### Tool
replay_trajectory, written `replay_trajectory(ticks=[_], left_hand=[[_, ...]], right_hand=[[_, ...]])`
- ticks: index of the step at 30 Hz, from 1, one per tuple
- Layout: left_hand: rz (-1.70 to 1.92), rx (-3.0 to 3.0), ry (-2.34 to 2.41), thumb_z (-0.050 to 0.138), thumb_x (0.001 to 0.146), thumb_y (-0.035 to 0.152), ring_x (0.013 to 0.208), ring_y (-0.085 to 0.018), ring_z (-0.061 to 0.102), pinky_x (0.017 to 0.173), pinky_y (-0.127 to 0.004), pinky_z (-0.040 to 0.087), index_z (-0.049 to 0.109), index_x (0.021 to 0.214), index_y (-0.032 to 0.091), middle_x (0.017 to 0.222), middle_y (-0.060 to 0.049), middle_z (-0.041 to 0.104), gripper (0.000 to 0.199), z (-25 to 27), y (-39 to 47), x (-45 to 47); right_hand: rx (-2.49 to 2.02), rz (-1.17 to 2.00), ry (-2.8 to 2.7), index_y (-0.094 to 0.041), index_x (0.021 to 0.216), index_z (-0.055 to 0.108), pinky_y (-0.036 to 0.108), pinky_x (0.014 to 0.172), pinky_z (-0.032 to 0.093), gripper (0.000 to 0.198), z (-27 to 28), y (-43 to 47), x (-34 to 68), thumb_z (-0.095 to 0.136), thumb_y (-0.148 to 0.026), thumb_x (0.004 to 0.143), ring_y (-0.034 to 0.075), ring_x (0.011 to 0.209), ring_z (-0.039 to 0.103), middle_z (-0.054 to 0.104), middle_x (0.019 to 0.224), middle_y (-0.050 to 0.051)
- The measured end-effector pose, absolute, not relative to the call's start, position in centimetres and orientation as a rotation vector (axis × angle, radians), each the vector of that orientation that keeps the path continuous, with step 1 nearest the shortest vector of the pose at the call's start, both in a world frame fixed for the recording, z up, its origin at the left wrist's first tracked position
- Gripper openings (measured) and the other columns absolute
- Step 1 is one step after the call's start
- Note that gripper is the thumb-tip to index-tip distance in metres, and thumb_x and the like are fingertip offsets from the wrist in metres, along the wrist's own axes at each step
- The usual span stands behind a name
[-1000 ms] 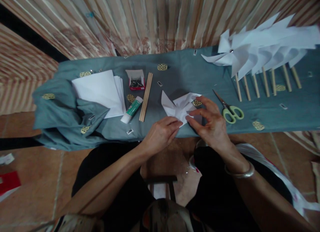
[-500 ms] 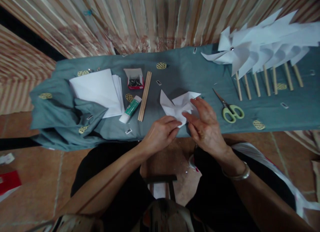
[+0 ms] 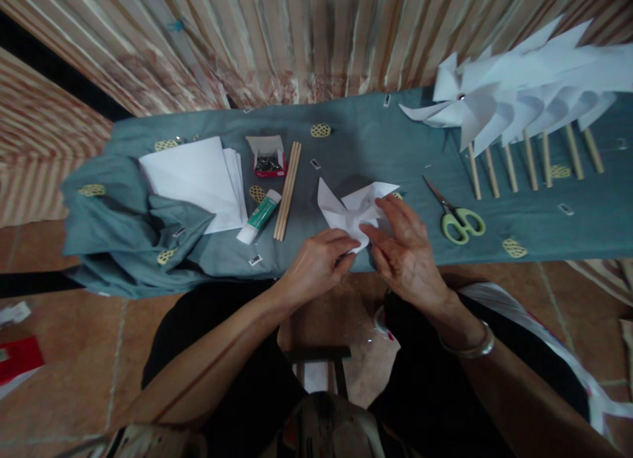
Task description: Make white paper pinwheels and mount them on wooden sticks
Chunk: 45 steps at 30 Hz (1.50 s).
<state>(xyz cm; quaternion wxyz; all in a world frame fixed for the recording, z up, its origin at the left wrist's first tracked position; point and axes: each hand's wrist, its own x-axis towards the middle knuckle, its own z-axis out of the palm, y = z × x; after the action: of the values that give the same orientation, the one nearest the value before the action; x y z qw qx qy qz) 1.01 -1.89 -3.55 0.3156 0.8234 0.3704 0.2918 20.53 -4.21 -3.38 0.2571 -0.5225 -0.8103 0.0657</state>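
Note:
A white paper pinwheel (image 3: 350,215) with pointed, folded blades lies near the front edge of the cloth-covered table. My left hand (image 3: 319,263) pinches its near corner between thumb and fingers. On its right side, my right hand (image 3: 405,247) holds the paper, the index finger pressing by the centre and the other fingers at the right blade. Part of the pinwheel is hidden under my fingers. Left of it lie several thin wooden sticks (image 3: 287,191) and a green-and-white glue stick (image 3: 259,217). Scissors (image 3: 461,224) with green handles rest to the right.
A stack of white paper (image 3: 190,181) sits on the left of the green tablecloth (image 3: 366,142). Behind the glue stands an opened small red box (image 3: 270,165) of metal pieces. Several finished pinwheels (image 3: 514,109) on sticks lie at the back right. A striped curtain (image 3: 297,36) hangs behind.
Almost nothing differs. Both hands stay on the pinwheel, with only a very slight shift of the right fingers, and the whole view has moved a little.

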Motion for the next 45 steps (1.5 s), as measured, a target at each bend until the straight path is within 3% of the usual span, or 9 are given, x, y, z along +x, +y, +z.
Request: replay_trajectory(ticks=[5, 10, 17, 38, 45], left_hand=[[0.750, 2.168, 0.979, 0.057, 0.088, 0.013, 0.092, -0.018, 0.070, 0.084, -0.029, 0.056, 0.071, 0.102, 0.014, 0.101, -0.008, 0.073, 0.020, -3.5, -1.8, 1.1], [0.736, 2.152, 0.998, 0.057, 0.087, 0.013, 0.092, -0.018, 0.070, 0.085, -0.029, 0.056, 0.072, 0.101, 0.015, 0.101, -0.008, 0.072, 0.021, -3.4, -1.8, 1.1], [0.710, 2.144, 1.000, 0.056, 0.087, 0.013, 0.092, -0.017, 0.070, 0.086, -0.030, 0.056, 0.071, 0.101, 0.017, 0.101, -0.007, 0.072, 0.021, -3.2, -1.7, 1.1], [0.682, 2.149, 1.009, 0.058, 0.086, 0.012, 0.091, -0.018, 0.070, 0.084, -0.030, 0.056, 0.071, 0.100, 0.017, 0.100, -0.007, 0.072, 0.020, -3.2, -1.6, 1.1], [0.675, 2.152, 1.022, 0.056, 0.087, 0.014, 0.093, -0.018, 0.069, 0.085, -0.030, 0.056, 0.071, 0.100, 0.017, 0.099, -0.006, 0.071, 0.020, -3.3, -1.7, 1.2]], right_hand=[[-1.488, 0.168, -2.224, -0.041, 0.136, 0.052, 0.056, 0.111, 0.039, 0.050, -3.2, -4.2, 20.3, 0.046, -0.016, 0.093, 0.030, 0.148, 0.027, 0.036, 0.157, -0.003], [-1.457, 0.119, -2.238, -0.032, 0.130, 0.058, 0.058, 0.105, 0.042, 0.045, -3.3, -3.9, 20.1, 0.045, -0.014, 0.092, 0.035, 0.146, 0.029, 0.036, 0.157, 0.003], [-1.451, 0.208, -2.196, -0.045, 0.140, 0.046, 0.060, 0.104, 0.041, 0.056, -3.5, -3.7, 20.0, 0.042, -0.015, 0.093, 0.037, 0.147, 0.028, 0.034, 0.158, -0.004], [-1.458, 0.049, -2.272, -0.029, 0.134, 0.050, 0.056, 0.102, 0.043, 0.041, -4.1, -3.8, 19.5, 0.043, -0.017, 0.095, 0.036, 0.147, 0.028, 0.038, 0.155, 0.010], [-1.449, -0.002, -2.248, -0.025, 0.132, 0.052, 0.054, 0.108, 0.034, 0.037, -4.8, -3.5, 18.7, 0.037, -0.017, 0.099, 0.030, 0.151, 0.020, 0.040, 0.155, 0.011]])
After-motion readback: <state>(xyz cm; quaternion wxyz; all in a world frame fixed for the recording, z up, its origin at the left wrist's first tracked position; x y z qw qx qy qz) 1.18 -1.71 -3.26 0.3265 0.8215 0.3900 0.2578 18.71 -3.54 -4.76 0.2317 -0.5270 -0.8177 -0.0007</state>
